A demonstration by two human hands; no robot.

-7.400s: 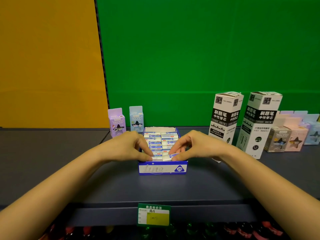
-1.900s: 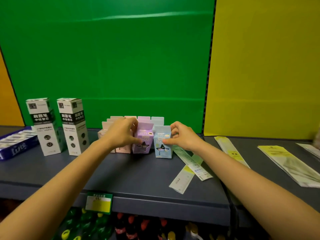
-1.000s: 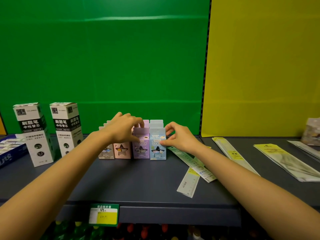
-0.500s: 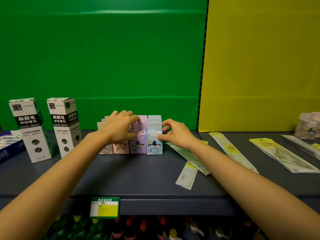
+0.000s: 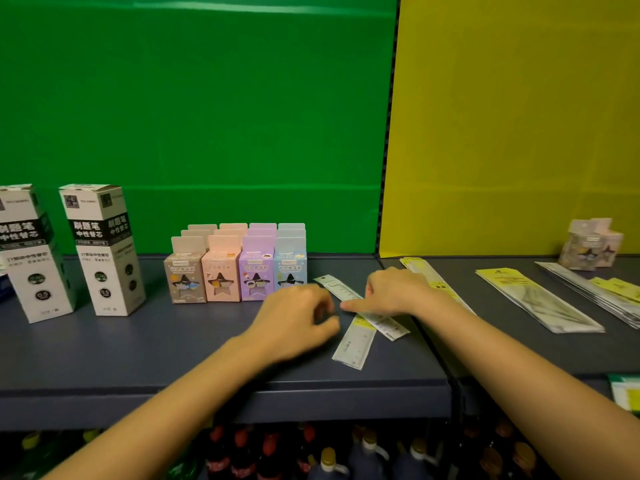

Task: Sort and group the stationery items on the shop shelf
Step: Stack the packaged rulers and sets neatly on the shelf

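Shelf stock, stationery section, present state.

Item: two packaged rulers, loose, crossed. One [image 5: 355, 339] lies lengthwise just right of the left hand [image 5: 294, 320]; the other [image 5: 360, 306] runs diagonally under the right hand [image 5: 394, 291], its far end showing beyond the fingertips.

Left hand: loosely curled, fingers bent toward the thumb, holding nothing, its fingertips close beside the near ruler. Motion-blurred.

Right hand: palm down, fingers extended and pressing flat on the diagonal ruler; no pinch formed, not gripping.

Item: small star-window boxes [image 5: 235, 271], four colours, upright in tidy rows beyond the left hand. Judged already grouped.

Item: two tall white refill boxes [image 5: 104, 251], upright, well to the left of the left hand.

Item: flat packets with yellow headers [image 5: 540, 299], fanned out well to the right of the right hand; one more such packet [image 5: 429, 275] passes behind the right wrist.

Item: a cluster of small boxes [image 5: 590, 247] at far right, apart from its matching rows.

Step in hand, judged: gathering the two rulers. Handling advice: slide the pinned ruler parallel to the other, square the ends, then lift both together by the long edges; the slick sleeves will likely slip if pinched at one end.
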